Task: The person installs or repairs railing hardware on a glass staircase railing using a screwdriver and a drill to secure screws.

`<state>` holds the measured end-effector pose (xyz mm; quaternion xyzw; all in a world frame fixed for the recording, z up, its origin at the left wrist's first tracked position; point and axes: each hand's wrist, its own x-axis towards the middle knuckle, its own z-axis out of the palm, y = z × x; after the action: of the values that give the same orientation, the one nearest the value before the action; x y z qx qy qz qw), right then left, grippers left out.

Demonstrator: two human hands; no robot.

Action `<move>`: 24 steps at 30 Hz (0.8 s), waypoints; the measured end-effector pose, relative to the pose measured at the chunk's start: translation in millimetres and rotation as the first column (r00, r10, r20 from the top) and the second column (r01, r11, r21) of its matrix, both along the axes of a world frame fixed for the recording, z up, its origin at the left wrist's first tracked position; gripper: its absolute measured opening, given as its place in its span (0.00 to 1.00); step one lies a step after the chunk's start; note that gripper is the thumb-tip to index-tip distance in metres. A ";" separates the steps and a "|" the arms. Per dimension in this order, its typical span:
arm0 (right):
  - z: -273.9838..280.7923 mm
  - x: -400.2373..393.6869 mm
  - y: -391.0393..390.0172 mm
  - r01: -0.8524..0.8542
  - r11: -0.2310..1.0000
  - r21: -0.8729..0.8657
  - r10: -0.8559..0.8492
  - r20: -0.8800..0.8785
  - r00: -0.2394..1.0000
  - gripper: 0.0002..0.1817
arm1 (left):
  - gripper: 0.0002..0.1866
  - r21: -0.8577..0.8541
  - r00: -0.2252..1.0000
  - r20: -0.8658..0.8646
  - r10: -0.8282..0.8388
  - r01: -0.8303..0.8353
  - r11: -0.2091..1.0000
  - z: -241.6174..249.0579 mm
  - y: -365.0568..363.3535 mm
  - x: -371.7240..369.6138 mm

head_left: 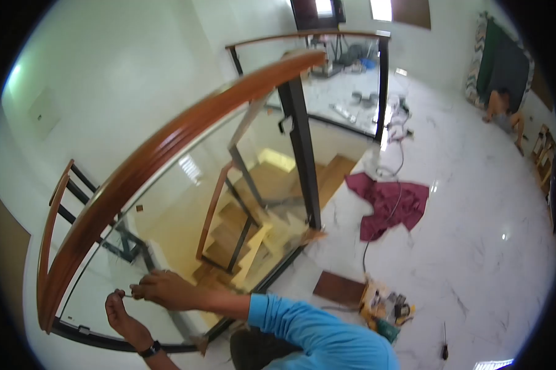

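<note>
The left hand (124, 316) and right hand (170, 290) meet at the lower left part of the glass panel (161, 213), on its near side. A small dark piece (128, 295) lies between them: each hand is closed in a fingertip pinch, the left on one end, the right on the other. The piece is too small to identify, and whether it touches the glass panel cannot be told.

Above the hands, the wooden handrail (167, 137) curves along the top edge of the glass panel; below, a dark bottom rail (111, 343) borders it. A dark post (301, 154) stands at its right end, and stairs (232, 225) show through the glass. The broadest stretch of floor (475, 240) extends right of the glass panel. On it, nearest the panel, lie a maroon cloth (407, 206), a brown board (338, 288) and a cluster of tools (386, 308); a screwdriver (444, 350) lies farther right.
</note>
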<state>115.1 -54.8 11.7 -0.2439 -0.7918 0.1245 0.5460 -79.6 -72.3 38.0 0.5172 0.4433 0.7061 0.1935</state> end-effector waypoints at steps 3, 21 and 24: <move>-12.5 -5.8 9.4 0.081 0.992 0.098 -0.075 -0.064 0.995 0.17 | 0.17 -0.046 0.996 0.055 0.065 -0.063 0.997 9.7 -1.0 -2.0; -24.2 -15.6 11.2 0.255 0.953 0.161 -0.240 -0.107 0.965 0.15 | 0.18 -0.049 0.995 0.004 -0.098 0.098 0.994 10.2 -0.7 -13.9; -25.1 -21.3 11.2 0.210 0.970 0.119 -0.195 -0.130 0.972 0.17 | 0.20 -0.036 0.996 0.008 -0.088 0.089 0.995 9.7 -1.0 -11.8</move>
<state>93.7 -43.7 -13.4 -0.2792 -0.7357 0.0294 0.6164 -91.3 -73.3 47.6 0.5303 0.4320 0.6904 0.2355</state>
